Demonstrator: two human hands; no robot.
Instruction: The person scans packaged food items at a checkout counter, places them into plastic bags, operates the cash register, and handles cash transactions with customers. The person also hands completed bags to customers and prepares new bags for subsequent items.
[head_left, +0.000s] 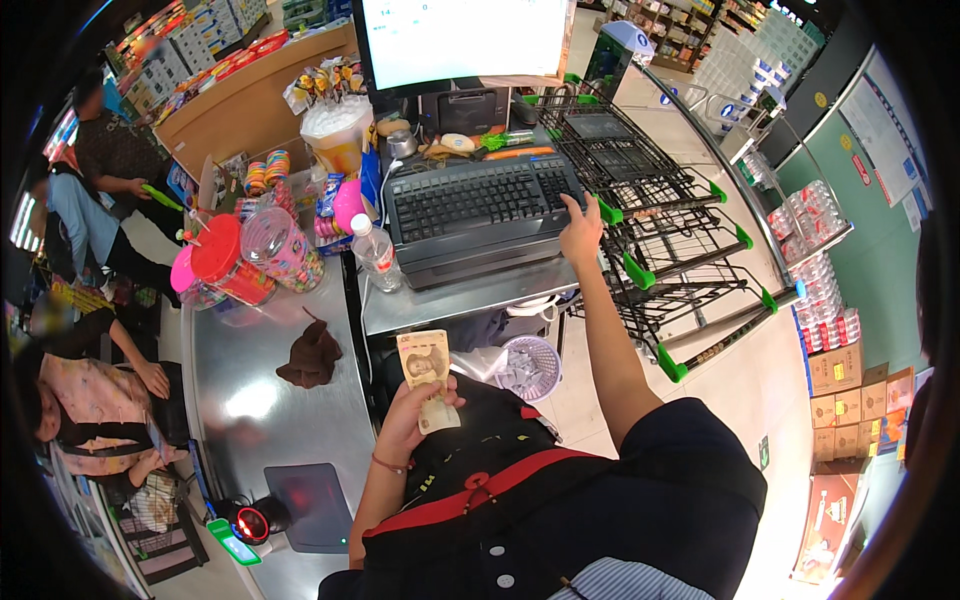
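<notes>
My left hand (421, 411) grips a banknote (424, 358) with a printed portrait, held upright over my lap with the thumb across it. Over the number pad at the right end of a black keyboard (480, 199) is my right hand (582, 231), its fingers spread and a fingertip at the keys. Above the keyboard stands a lit monitor (465, 37) bearing writing. A clear plastic bottle (376, 253) with a white cap stands at the keyboard's left end. On the metal counter (247, 352) to my left lies a crumpled dark brown bag or cloth (311, 354).
Candy tubs (281, 251) line the counter's far end. A barcode scanner (251, 523) and a dark flat pad (309, 506) sit nearer me. Nested shopping carts (660, 225) stand right of the keyboard. A purple wastebasket (555, 367) is below. People stand beyond the counter at left.
</notes>
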